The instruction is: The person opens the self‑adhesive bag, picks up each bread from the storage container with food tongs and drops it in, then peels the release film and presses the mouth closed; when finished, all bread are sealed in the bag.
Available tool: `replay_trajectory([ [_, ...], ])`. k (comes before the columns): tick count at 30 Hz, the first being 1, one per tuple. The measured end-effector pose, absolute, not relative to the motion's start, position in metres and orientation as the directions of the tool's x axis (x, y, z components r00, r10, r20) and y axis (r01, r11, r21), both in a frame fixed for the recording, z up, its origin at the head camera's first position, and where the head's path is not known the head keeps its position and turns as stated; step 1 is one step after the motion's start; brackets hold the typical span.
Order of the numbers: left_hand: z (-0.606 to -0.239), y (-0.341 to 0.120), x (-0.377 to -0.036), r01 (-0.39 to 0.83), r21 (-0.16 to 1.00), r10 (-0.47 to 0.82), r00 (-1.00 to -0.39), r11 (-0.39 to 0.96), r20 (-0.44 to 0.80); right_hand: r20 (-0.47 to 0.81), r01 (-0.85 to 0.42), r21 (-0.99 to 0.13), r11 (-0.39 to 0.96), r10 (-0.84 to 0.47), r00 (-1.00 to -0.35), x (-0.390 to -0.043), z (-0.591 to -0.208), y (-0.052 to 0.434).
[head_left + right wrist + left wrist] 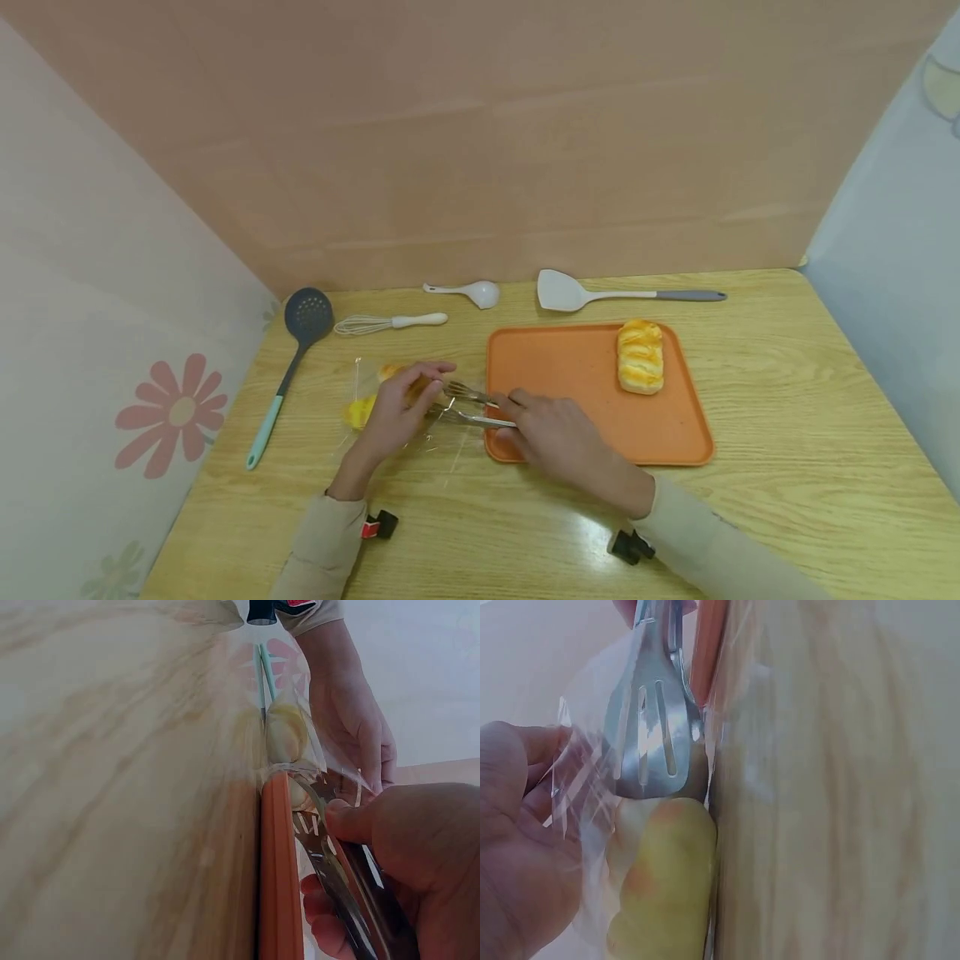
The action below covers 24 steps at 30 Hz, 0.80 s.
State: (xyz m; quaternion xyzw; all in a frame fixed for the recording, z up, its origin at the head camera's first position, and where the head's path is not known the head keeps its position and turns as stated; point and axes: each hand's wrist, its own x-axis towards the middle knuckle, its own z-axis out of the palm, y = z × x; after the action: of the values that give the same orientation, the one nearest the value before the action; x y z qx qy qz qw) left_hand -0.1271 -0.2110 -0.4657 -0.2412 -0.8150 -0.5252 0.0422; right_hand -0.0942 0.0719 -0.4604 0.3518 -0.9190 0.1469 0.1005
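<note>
My right hand [558,437] grips a pair of slotted metal tongs [480,419] over the left edge of the orange tray [592,425]. The tongs point left, their slotted heads inside the mouth of a clear plastic bag [577,772]. My left hand [397,417] pinches the bag's film at its opening. Inside the bag lies yellow bread [667,877], close to the tongs' heads; whether they touch cannot be told. In the head view, my left hand partly covers the bag and bread. Another bread roll [643,358] sits on the tray's right side.
Along the back lie a whisk [390,322], a white ladle [472,292] and a white turner [566,292] with a grey handle. A dark skimmer [307,317] with a mint handle lies far left. Walls border the table's back and sides.
</note>
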Motion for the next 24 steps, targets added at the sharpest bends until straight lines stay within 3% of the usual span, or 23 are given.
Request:
replay_trajectory([
  [13, -0.463, -0.207, -0.127, 0.466, 0.807, 0.333, -0.874, 0.363, 0.355, 0.392, -0.717, -0.071, 0.693, -0.642, -0.659, -0.098, -0.459, 0.069],
  [16, -0.462, -0.21, -0.128, 0.473, 0.804, 0.331, -0.871, 0.361, 0.364, 0.357, -0.728, -0.152, 0.668, -0.65, -0.671, -0.102, -0.458, 0.075],
  [24, -0.462, -0.215, -0.129, 0.477, 0.806, 0.363, -0.863, 0.352, 0.352, 0.134, -0.623, -0.54, 0.565, -0.674, -0.727, -0.115, -0.456, 0.087],
])
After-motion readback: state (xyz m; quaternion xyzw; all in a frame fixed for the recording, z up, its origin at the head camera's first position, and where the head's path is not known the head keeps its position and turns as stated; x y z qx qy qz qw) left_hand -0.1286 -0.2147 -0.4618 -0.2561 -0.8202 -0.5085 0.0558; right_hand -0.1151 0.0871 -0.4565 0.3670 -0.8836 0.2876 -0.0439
